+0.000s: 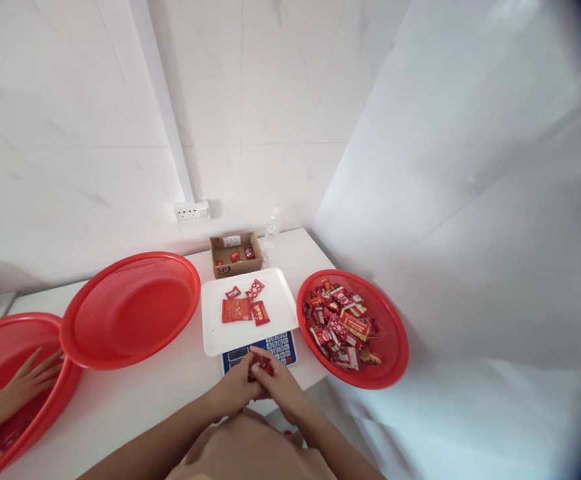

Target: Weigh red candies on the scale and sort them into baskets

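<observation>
My left hand (237,387) and my right hand (279,381) meet in front of my body, closed together around a small red snack packet (262,363), partly hidden by the fingers. Just beyond them is a blue digital scale (283,347) with a keypad. Its white tray (215,337) carries a larger red packet (236,310) and several smaller red packets (260,313). To the right, a red basket (395,347) holds a heap of wrapped red snacks (338,327).
A small cardboard box (235,268) with a few packets stands behind the scale, beside a clear plastic bottle (272,230). An empty red basket (130,313) lies left. Farther left, another person's hand (30,380) reaches into a second red basket (65,393). A wall socket (191,211) is behind.
</observation>
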A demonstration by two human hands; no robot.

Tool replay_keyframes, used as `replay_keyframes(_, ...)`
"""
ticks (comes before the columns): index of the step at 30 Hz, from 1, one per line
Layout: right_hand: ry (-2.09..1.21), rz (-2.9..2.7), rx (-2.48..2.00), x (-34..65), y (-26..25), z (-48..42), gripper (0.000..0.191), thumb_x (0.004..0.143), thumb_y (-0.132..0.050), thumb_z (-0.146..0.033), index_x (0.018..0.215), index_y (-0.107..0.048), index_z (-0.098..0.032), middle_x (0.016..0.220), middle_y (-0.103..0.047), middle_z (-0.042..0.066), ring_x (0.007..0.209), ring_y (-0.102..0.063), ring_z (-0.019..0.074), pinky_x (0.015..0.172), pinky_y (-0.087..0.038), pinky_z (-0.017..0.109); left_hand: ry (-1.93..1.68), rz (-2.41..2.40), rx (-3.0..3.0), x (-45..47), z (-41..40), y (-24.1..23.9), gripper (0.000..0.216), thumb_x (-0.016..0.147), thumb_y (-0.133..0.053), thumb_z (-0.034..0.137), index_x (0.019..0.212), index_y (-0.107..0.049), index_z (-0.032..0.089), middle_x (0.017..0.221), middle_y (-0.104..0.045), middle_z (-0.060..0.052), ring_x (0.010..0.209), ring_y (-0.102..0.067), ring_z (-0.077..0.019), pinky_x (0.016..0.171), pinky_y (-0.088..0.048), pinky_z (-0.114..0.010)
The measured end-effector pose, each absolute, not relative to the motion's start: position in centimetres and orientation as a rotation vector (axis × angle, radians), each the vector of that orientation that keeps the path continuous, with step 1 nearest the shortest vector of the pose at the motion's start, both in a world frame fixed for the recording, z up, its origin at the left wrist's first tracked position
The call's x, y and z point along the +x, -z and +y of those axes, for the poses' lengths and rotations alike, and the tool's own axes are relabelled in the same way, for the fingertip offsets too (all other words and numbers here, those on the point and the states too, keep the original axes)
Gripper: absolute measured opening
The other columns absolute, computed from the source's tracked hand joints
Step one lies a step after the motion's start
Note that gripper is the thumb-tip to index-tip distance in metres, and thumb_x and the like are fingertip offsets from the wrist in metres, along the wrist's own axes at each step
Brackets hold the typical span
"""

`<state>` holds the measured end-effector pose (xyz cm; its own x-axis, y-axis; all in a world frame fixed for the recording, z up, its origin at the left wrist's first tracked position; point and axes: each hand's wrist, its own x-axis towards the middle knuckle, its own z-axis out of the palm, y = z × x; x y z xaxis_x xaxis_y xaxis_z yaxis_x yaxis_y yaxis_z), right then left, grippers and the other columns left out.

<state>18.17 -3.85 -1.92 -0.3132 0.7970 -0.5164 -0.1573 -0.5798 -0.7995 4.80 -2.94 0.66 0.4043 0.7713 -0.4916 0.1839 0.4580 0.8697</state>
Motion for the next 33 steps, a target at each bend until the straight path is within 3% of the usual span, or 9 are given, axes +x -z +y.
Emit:
replay_keyframes(7, -1.786, -0.552, -1.284, 19.6, 2.5, -4.6, 0.048, 0.064, -0.071, -0.052, 0.098, -0.065, -0.019, 0.083, -0.067, 0.003, 0.074, -0.063, 0.0164, 0.064, -0.051, 0.030, -0.432, 1.193, 0.884, 6.9, -3.2, -1.3, 0.047, 0.067, -0.064, 0.021, 0.111, -0.047, 0.018, 0.067, -0.055, 0.006, 0.040, -0.040, -0.0045, 0.040, -0.029, -0.019)
replay_keyframes(13, -1.783, -0.045, -1.031, 21.6, 2.1, -4.8, 0.031, 0.064, -0.078, -0.033, 0.087, -0.064, -0.018, 0.080, -0.070, 0.002, 0.067, -0.064, 0.0117, 0.062, -0.050, 0.024, -0.650, 1.247, 0.396, 6.8, -1.8, -2.8, 0.029, 0.074, -0.063, 0.026, 0.099, -0.053, 0.017, 0.079, -0.064, 0.000, 0.040, -0.045, -0.0028, 0.036, -0.031, -0.015)
replay_keyframes(18, -1.934, 0.131, -0.959, 21.9, 1.6, -5.1, 0.022, 0.074, -0.070, -0.034, 0.084, -0.064, -0.015, 0.073, -0.069, 0.002, 0.060, -0.063, 0.0110, 0.056, -0.048, 0.022, -0.736, 1.162, 0.083, 6.4, -0.5, -3.3, 0.013, 0.083, -0.055, 0.024, 0.088, -0.059, 0.012, 0.074, -0.065, -0.006, 0.053, -0.057, -0.0076, 0.053, -0.049, -0.018)
replay_keyframes(21, -2.008, 0.163, -0.892, 20.9, 1.1, -5.4, 0.026, 0.074, -0.069, -0.040, 0.081, -0.063, -0.016, 0.071, -0.068, 0.001, 0.063, -0.062, 0.0110, 0.060, -0.048, 0.024, -0.826, 1.135, 0.092, 7.1, -0.8, -3.5, 0.009, 0.082, -0.056, 0.020, 0.085, -0.058, 0.012, 0.077, -0.065, -0.007, 0.064, -0.062, -0.0108, 0.064, -0.052, -0.021)
replay_keyframes(27, -2.051, 0.187, -0.778, 18.8, 0.2, -4.5, 0.037, 0.072, -0.064, -0.054, 0.084, -0.060, -0.019, 0.075, -0.066, -0.001, 0.073, -0.060, 0.0140, 0.071, -0.048, 0.033, -0.879, 1.214, 0.822, 9.4, -2.7, -3.2, 0.017, 0.080, -0.058, 0.034, 0.086, -0.054, 0.019, 0.069, -0.059, 0.001, 0.062, -0.056, -0.0138, 0.058, -0.046, -0.025)
replay_keyframes(30, -2.052, 0.219, -0.726, 18.8, -0.3, -3.7, 0.035, 0.071, -0.065, -0.053, 0.080, -0.059, -0.020, 0.075, -0.065, -0.001, 0.077, -0.061, 0.0152, 0.069, -0.048, 0.028, -0.861, 1.204, 1.255, 9.7, -3.1, -2.8, 0.015, 0.081, -0.054, 0.035, 0.084, -0.056, 0.021, 0.081, -0.062, -0.003, 0.079, -0.058, -0.0190, 0.079, -0.046, -0.034)
replay_keyframes(33, -2.033, 0.169, -0.651, 19.3, -0.8, -3.5, 0.032, 0.072, -0.064, -0.052, 0.084, -0.061, -0.022, 0.082, -0.067, -0.001, 0.079, -0.062, 0.0150, 0.068, -0.048, 0.027, -0.864, 1.169, 1.478, 9.5, -2.9, -2.5, 0.012, 0.084, -0.051, 0.032, 0.079, -0.058, 0.023, 0.091, -0.064, -0.005, 0.104, -0.054, -0.0233, 0.107, -0.024, -0.043)
